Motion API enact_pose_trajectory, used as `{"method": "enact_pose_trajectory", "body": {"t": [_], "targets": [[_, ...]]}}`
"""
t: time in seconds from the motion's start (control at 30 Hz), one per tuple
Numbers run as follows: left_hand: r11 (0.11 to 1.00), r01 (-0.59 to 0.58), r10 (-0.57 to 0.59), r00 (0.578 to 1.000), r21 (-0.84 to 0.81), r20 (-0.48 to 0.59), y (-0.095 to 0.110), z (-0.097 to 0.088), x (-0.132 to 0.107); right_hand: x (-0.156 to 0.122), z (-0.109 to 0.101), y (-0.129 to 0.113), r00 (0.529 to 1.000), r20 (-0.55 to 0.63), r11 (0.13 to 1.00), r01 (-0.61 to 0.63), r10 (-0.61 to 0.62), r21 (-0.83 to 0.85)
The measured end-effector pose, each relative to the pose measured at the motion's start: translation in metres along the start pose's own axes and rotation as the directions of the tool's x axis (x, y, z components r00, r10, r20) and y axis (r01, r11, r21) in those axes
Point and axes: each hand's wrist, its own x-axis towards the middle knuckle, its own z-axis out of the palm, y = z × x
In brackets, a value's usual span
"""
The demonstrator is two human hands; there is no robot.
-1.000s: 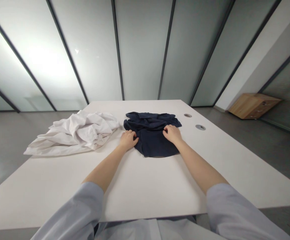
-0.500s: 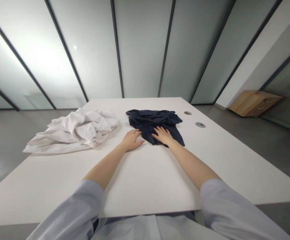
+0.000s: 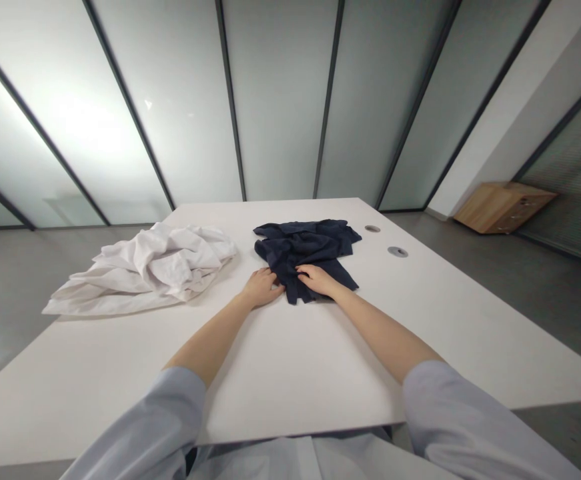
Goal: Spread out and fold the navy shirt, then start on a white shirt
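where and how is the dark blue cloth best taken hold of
Probably by the near right corner of the dark blue cloth, pinched from the right side: it spreads out there as a pointed flap to the right of the right hand. The near left part seems a poorer choice, being bunched up, with the left hand at its edge.

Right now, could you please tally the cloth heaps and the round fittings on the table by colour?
White heap: 1
Navy heap: 1
Grey fittings: 2
Total: 4
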Motion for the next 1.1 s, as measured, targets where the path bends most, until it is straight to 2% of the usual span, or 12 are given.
{"method": "enact_pose_trajectory", "body": {"t": [0.1,0.2,0.27,0.33,0.43,0.57,0.7,0.8,0.93,0.97,1.03,1.1], "targets": [[0.996,0.041,-0.043,0.999,-0.083,-0.023,0.001,0.0,0.0,0.0,0.005,-0.012,0.995,0.057,0.985,0.074,-0.083,0.153],[0.926,0.024,-0.055,0.996,-0.376,-0.07,0.001,0.0,0.004,-0.003,0.009,-0.018,0.988,0.079,0.966,0.114,-0.135,0.233],[0.77,0.033,-0.102,0.992,-0.637,-0.072,0.002,0.001,0.009,-0.004,0.011,-0.02,0.984,0.077,0.962,0.136,-0.158,0.238],[0.551,0.096,-0.182,0.983,-0.829,-0.007,0.004,0.004,0.015,-0.005,0.013,-0.022,0.98,0.079,0.965,0.162,-0.182,0.206],[0.283,0.195,-0.276,0.954,-0.939,0.115,0.005,0.006,0.019,-0.005,0.013,-0.026,0.964,0.093,0.96,0.231,-0.247,0.156],[0.094,0.208,-0.343,0.925,-0.974,0.165,0.0,0.002,0.017,-0.004,0.011,-0.028,0.93,0.121,0.936,0.337,-0.348,0.103],[-0.041,0.153,-0.299,0.941,-0.987,0.158,-0.003,-0.003,0.015,-0.005,0.01,-0.029,0.931,0.105,0.937,0.348,-0.35,0.032],[-0.006,0.162,-0.339,0.928,-0.987,0.154,-0.01,-0.002,0.017,-0.007,0.007,-0.03,0.946,0.089,0.95,0.313,-0.311,-0.015],[0.183,0.206,-0.489,0.867,-0.961,0.093,-0.027,0.002,0.019,-0.009,-0.001,-0.024,0.985,0.052,0.969,0.171,-0.164,-0.178],[0.243,0.205,-0.498,0.865,-0.948,0.059,-0.03,0.003,0.018,-0.01,-0.003,-0.021,0.994,0.033,0.969,0.111,-0.106,-0.222],[0.39,0.173,-0.435,0.9,-0.905,-0.015,-0.033,0.003,0.017,-0.011,-0.007,-0.015,1.0,-0.005,0.959,-0.01,0.009,-0.284],[0.558,0.097,-0.288,0.954,-0.824,-0.083,-0.028,0.003,0.015,-0.012,-0.009,-0.012,0.997,-0.025,0.947,-0.071,0.066,-0.312]]}}
